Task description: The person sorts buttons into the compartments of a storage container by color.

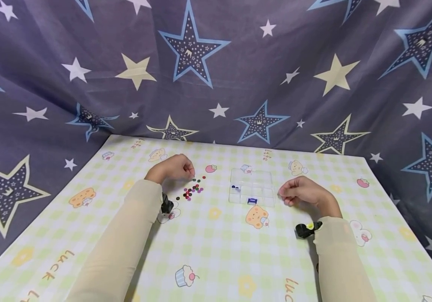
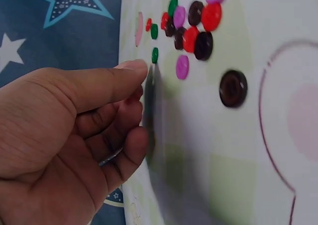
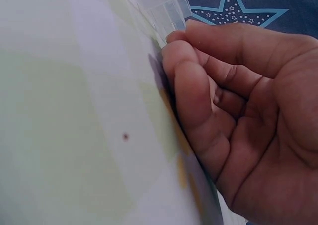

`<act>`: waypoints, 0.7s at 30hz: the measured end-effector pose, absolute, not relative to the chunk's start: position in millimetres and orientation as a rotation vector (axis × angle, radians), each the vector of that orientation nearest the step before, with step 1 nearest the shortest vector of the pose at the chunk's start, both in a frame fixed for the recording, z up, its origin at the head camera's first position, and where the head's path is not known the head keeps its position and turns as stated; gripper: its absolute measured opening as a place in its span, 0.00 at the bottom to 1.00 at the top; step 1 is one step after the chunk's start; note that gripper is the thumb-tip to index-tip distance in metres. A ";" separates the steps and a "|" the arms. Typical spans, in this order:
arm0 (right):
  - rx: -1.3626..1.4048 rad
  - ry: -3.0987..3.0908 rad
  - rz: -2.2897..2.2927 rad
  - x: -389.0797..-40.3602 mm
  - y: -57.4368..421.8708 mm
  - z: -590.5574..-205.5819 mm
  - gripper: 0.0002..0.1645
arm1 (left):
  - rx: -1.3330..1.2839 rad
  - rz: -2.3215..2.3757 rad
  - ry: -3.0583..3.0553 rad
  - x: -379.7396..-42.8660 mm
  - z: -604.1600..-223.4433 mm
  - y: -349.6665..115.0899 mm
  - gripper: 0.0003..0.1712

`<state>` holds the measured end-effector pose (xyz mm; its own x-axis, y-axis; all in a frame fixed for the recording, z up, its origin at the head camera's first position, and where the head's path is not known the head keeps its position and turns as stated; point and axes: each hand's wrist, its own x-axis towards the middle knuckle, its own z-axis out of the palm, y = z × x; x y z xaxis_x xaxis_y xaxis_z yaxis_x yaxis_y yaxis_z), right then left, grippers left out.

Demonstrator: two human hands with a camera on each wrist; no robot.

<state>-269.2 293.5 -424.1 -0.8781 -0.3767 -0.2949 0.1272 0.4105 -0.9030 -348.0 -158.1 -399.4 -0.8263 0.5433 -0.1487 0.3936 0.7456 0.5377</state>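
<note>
Close up from the left wrist, mere specks from the head: red, green, purple and dark buttons (image 2: pixel 191 40) just beside the left hand (image 1: pixel 173 167), curled, no telling whether holding anything. On the checked, cartoon-printed worktop (image 1: pixel 208 247), a clear compartment box (image 1: pixel 255 179) with small dark-blue pieces (image 1: pixel 234 187) at left, near the right hand (image 1: pixel 307 191), loosely curled, grip likewise unclear. Beyond, a star-patterned curtain (image 1: pixel 246 63).
</note>
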 end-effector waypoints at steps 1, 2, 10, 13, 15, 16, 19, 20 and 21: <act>-0.213 2.213 -1.475 -269.2 293.6 -424.2 0.14 | 0.728 0.706 2.645 -348.8 -400.2 -158.6 0.06; -0.213 2.214 -1.474 -269.2 293.7 -424.3 0.14 | 0.721 0.695 2.638 -349.2 -400.9 -159.0 0.05; -0.207 2.222 -1.468 -270.3 294.7 -424.4 0.13 | 0.708 0.700 2.614 -347.0 -402.1 -154.3 0.04; -0.212 2.220 -1.468 -270.2 294.6 -424.0 0.13 | 0.701 0.693 2.614 -345.5 -401.0 -150.8 0.04; -0.216 2.215 -1.467 -269.7 294.2 -423.4 0.14 | 0.691 0.679 2.619 -344.8 -400.3 -149.9 0.03; -0.218 2.213 -1.465 -269.5 294.1 -423.2 0.14 | 0.681 0.674 2.618 -344.4 -399.8 -150.1 0.03; -0.222 2.215 -1.465 -269.5 293.9 -423.3 0.14 | 0.681 0.663 2.615 -343.5 -398.3 -151.7 0.03; -0.222 2.216 -1.465 -269.5 294.3 -423.7 0.14 | 0.683 0.659 2.615 -343.4 -397.8 -152.3 0.03; -0.220 2.217 -1.465 -269.6 294.5 -424.0 0.13 | 0.682 0.656 2.615 -343.1 -397.1 -152.9 0.03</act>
<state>-269.6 294.5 -424.0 -0.8766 -0.3805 -0.2945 0.1218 0.4167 -0.9008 -343.1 -152.9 -397.1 -0.8193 0.5295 -0.2200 0.3629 0.7759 0.5160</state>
